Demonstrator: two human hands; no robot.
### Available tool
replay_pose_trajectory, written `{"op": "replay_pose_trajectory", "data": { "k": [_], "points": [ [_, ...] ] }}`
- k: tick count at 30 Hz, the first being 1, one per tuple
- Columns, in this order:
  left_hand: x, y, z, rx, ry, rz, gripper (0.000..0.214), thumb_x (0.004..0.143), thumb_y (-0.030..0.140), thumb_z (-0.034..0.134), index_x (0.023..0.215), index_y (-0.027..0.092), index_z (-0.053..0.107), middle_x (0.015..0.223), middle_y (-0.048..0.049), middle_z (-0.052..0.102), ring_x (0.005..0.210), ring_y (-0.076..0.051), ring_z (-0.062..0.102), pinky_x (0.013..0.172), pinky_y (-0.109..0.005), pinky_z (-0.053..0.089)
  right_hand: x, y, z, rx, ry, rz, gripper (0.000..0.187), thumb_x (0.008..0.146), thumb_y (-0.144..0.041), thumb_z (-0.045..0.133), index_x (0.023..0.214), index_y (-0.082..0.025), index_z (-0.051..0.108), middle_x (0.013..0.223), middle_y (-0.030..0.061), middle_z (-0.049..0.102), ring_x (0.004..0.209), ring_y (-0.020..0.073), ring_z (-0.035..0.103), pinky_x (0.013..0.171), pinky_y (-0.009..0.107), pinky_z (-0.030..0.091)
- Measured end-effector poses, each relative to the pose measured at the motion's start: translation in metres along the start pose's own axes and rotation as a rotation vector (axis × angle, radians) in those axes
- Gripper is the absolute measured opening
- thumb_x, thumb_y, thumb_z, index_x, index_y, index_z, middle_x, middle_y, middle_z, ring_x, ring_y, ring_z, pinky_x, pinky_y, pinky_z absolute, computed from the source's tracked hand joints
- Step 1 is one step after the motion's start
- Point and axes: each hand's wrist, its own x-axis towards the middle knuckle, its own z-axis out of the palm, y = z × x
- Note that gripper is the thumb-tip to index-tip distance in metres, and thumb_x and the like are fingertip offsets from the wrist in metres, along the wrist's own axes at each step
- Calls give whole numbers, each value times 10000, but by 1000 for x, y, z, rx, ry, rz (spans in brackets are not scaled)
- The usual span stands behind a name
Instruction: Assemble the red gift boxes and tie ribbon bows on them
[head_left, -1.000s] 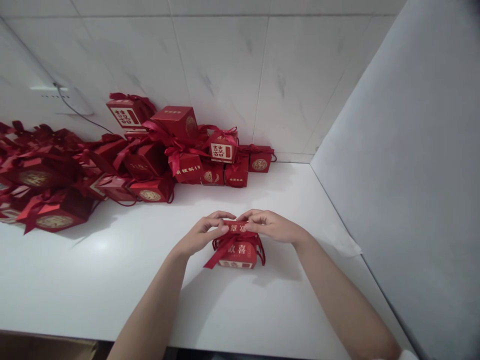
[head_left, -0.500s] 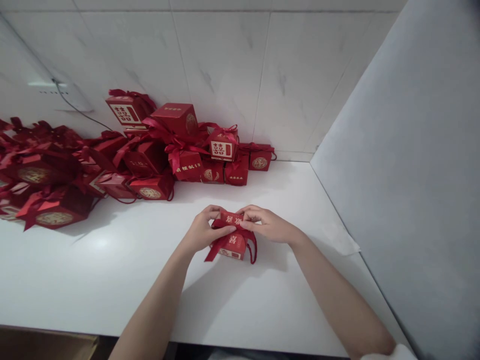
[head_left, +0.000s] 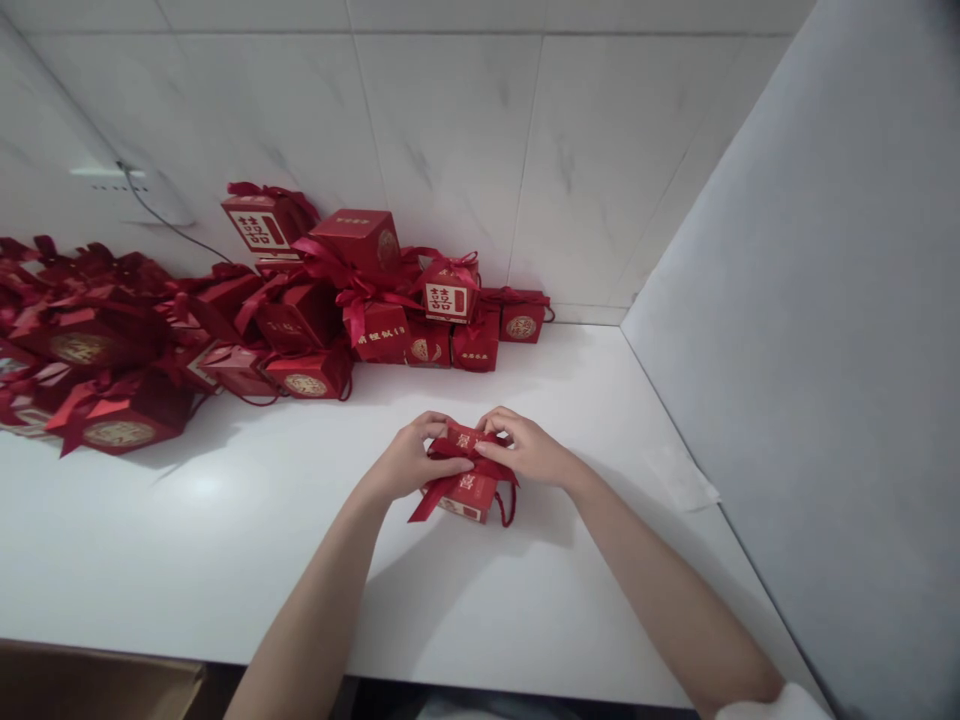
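A small red gift box [head_left: 475, 488] with gold and white characters sits on the white table in front of me. A dark red ribbon [head_left: 442, 490] is tied across its top, one tail hanging over the left side. My left hand [head_left: 414, 458] is closed at the box's left, thumb pressed on the ribbon near the knot and fingers curled behind. From the right, my right hand [head_left: 529, 450] pinches the ribbon's other side, its thumb close to the left thumb. A twisted red cord handle [head_left: 512, 508] loops out at the right. The fingertips behind the box are partly hidden.
Many red gift boxes [head_left: 304, 318] with ribbons are stacked along the tiled wall [head_left: 442, 130], from the far left to the centre. A pale panel [head_left: 817, 330] bounds the right side. A cardboard box [head_left: 97, 685] stands below the table's front edge [head_left: 150, 652].
The ribbon loops on the box are spread a little wider, with one end now showing below the right hand. Both hands stay on the box, and the view has shifted slightly.
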Motion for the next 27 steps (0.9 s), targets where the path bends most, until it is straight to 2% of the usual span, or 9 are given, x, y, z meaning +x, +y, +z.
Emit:
{"op": "replay_pose_trajectory", "data": {
  "k": [4,6,9,11,13,16,22,25,27],
  "points": [
    [2,-5,1,-122,27,13,336,737,510,749,833,190,715,1147,-75,596,1039,-246,600,916,-339,490,0,1,-2,106,-10,45,262,911,-435,584,787,-205,573,1084,45,601,966,181,592,879,336,467],
    [4,-6,2,-263,27,12,365,825,538,649,837,179,713,1135,-81,617,1015,-236,603,916,-335,477,0,0,-3,208,-23,68,325,926,-502,552,822,-203,625,1151,52,594,1025,188,589,938,339,449],
    [4,-6,4,-471,10,-10,425,910,545,517,938,174,724,1079,-91,648,972,-231,606,855,-324,482,0,-2,-5,358,-32,79,385,937,-560,514,991,-221,691,1254,52,571,1134,201,563,1021,334,399],
    [3,-5,5,-551,28,-1,395,910,520,534,966,177,722,1040,-84,654,940,-224,604,826,-317,479,0,-4,-6,423,-22,73,403,941,-567,507,1074,-232,688,1251,50,579,1158,205,554,1040,333,381],
    [2,-3,6,-580,81,41,336,891,482,586,866,172,714,1077,-77,633,953,-215,596,838,-308,469,0,-4,-6,442,10,71,403,947,-566,501,1077,-232,684,1218,47,588,1141,204,555,1041,341,376],
    [2,-2,6,-513,176,122,362,860,427,651,630,148,622,1118,-76,589,1051,-218,561,913,-292,436,-1,-4,-6,442,56,79,413,958,-578,467,1004,-223,673,1194,43,573,1095,196,562,1019,355,393],
    [4,-3,0,-340,245,176,384,889,449,600,645,155,637,1108,-87,570,1064,-221,554,963,-327,410,-4,-17,-10,378,58,29,455,982,-579,392,860,-204,619,1146,40,545,1045,180,553,981,338,409],
    [4,-2,-2,-182,290,217,432,833,440,676,548,158,516,1072,-70,587,1034,-213,568,990,-344,392,-4,-19,-10,287,72,30,424,965,-567,442,843,-202,620,1156,39,527,970,166,558,911,322,431],
    [5,-3,-1,-68,285,240,396,768,436,745,569,165,535,1076,-64,587,1035,-220,573,992,-357,398,-3,-15,-9,251,90,22,410,944,-549,496,761,-193,590,1165,38,520,928,159,562,856,311,446]
  ]
}}
